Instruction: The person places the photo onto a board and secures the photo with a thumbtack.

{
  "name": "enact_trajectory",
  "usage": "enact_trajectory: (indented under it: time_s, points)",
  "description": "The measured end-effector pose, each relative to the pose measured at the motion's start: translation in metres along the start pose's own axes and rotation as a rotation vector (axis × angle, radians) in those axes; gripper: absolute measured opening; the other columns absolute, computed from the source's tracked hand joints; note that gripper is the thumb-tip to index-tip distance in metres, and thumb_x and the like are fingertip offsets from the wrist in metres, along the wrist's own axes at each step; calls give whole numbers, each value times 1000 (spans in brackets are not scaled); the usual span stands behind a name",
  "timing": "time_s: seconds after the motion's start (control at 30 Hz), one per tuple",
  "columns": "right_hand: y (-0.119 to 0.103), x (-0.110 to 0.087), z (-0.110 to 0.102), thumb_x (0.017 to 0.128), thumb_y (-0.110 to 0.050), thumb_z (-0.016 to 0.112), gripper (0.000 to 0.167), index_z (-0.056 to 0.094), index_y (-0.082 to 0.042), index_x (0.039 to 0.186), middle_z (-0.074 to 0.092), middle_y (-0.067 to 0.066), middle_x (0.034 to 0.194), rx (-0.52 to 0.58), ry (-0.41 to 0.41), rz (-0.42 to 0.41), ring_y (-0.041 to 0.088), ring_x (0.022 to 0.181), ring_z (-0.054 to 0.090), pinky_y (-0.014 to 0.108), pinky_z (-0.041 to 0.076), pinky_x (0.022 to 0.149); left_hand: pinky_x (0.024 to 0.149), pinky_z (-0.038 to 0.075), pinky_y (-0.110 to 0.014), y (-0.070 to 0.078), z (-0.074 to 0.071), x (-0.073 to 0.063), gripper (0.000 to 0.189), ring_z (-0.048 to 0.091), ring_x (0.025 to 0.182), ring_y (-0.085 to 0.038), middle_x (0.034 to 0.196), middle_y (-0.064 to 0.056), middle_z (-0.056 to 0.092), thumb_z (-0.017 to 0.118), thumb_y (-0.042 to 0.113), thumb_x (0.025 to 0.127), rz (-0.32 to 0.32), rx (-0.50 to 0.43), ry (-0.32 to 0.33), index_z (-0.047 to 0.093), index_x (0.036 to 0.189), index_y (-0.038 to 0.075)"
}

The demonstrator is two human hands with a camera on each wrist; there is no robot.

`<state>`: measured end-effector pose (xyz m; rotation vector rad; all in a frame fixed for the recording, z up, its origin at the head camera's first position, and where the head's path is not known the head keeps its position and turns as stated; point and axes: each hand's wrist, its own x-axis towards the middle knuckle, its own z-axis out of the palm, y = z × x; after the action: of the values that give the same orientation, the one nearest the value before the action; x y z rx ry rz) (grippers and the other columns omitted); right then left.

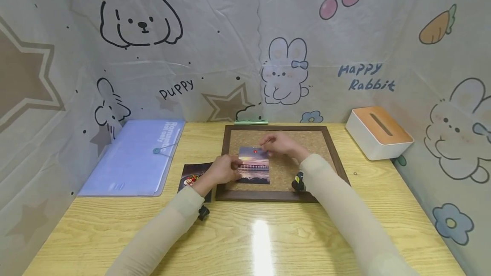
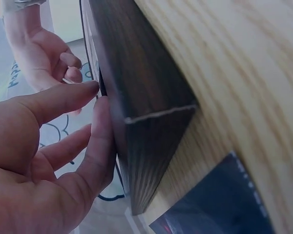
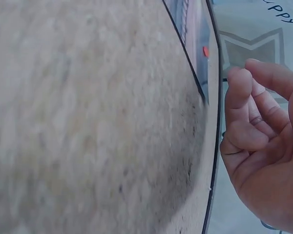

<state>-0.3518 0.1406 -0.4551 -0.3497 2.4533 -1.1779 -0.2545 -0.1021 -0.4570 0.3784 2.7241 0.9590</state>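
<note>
A sunset pier photo [image 1: 254,169] lies over the left part of a framed corkboard [image 1: 303,182], with a red pushpin [image 1: 255,151] at its top middle. My left hand [image 1: 224,168] pinches the photo's left edge between thumb and index finger. In the left wrist view the left hand [image 2: 53,151] is beside the dark wooden frame [image 2: 146,92]. Close to the photo's top right corner is my right hand [image 1: 281,144]. The right wrist view shows the right hand [image 3: 268,126] with loosely bent fingers, nothing visible between them, and the red pin [image 3: 205,51] beyond.
A second, dark photo [image 1: 189,176] lies left of the board, partly behind my left wrist. Further left is a blue document folder [image 1: 134,156]. A green pen-like item [image 1: 251,122] lies behind the board. At the right back stands a tissue box [image 1: 377,133].
</note>
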Motion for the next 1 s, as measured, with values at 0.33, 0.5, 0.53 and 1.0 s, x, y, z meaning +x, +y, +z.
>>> enact_trajectory:
  time_s: [0.33,0.5,0.53,1.0]
  points:
    - [8,-18,-12,97,-21,62,24,68,-11,118,71,10,107,-34,6,-27,22,86,69,32,55,76,77,55,-33,-4,0,-2,43,62,96,-21,107,-9,69,78,12,86,-3,-62,0,67,127,7]
    - [14,-28,-20,98,-20,60,25,68,-10,120,70,11,113,-41,24,-27,22,88,70,33,57,75,72,55,-30,-6,-6,-7,39,65,93,-19,106,-8,69,73,12,89,-1,-131,25,67,127,6]
    - [15,-30,-22,99,-19,59,25,67,-9,120,70,11,115,-35,27,-26,23,90,70,33,57,76,72,56,-30,-7,-8,-8,38,65,93,-19,106,-8,70,73,13,90,-4,-145,32,67,127,6]
    - [35,-61,-54,99,-26,63,31,64,-5,122,68,13,115,1,63,-24,33,103,67,40,56,82,73,60,-39,-24,-37,-30,39,71,86,-23,120,-12,66,67,20,96,-53,-277,82,63,133,8]
